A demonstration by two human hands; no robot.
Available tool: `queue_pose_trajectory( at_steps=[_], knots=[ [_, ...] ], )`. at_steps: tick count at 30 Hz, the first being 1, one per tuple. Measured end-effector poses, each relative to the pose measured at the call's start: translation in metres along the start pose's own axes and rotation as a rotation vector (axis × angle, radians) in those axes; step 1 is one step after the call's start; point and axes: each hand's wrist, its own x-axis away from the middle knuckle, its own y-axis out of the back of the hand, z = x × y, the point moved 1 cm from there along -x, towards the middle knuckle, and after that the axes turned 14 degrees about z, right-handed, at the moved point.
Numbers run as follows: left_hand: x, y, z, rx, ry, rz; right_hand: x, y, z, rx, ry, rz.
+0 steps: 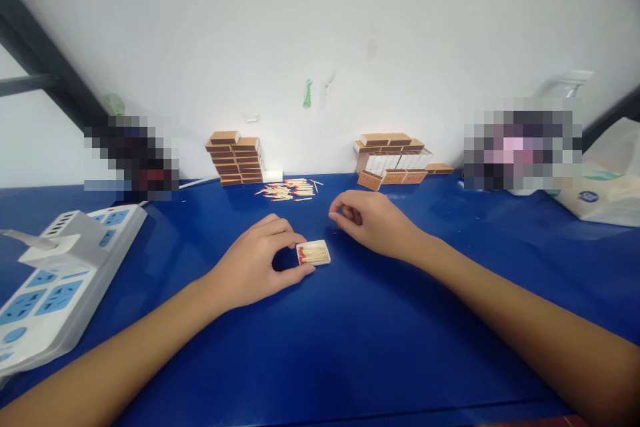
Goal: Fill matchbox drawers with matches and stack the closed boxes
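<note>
A small white matchbox tray (325, 245) lies on the blue table with its open side up. Several red-headed matches (314, 254) rest inside it, heads toward the left. My left hand (260, 257) grips the tray's left end between thumb and fingers. Beyond the tray and to its right, my right hand (373, 219) hovers with curled fingers, thumb and index drawn together. Nothing can be seen sticking out of that pinch. Past both hands, near the wall, is a loose pile of matches (293, 189).
Matchboxes are stacked at the back left (235, 159); another matchbox stack (393, 159) stands back right, beside white upright pieces. A power strip (95, 307) with a plugged-in adapter (70, 243) occupies the left side. A plastic packet (600, 197) lies far right. Two areas are pixelated.
</note>
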Motion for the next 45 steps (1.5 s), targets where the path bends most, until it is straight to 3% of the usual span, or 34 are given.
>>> queue_pose_trajectory(
  at_steps=[6, 18, 27, 31, 38, 42, 45],
  knots=[
    [-0.001, 0.0, 0.0, 0.018, -0.009, -0.021, -0.006, -0.013, -0.012, -0.006, -0.076, 0.012],
    [0.001, 0.001, 0.0, 0.01, -0.062, -0.064, -0.005, -0.012, -0.026, 0.06, -0.073, 0.011],
    [0.0, 0.0, 0.001, -0.001, -0.017, -0.069, -0.025, 0.006, -0.047, 0.155, -0.248, -0.105],
    [0.0, -0.001, 0.002, 0.016, -0.011, -0.059, -0.055, 0.014, -0.045, 0.027, -0.293, -0.028],
    [0.001, 0.001, 0.003, 0.009, -0.005, -0.076, -0.103, 0.003, -0.041, 0.073, -0.45, 0.076],
    [0.002, 0.0, 0.003, 0.007, -0.011, -0.066, -0.112, 0.001, -0.048, 0.047, -0.448, 0.17],
    [0.002, 0.001, 0.003, -0.012, 0.016, -0.073, -0.104, 0.009, -0.048, 0.036, -0.429, 0.181]
  ],
)
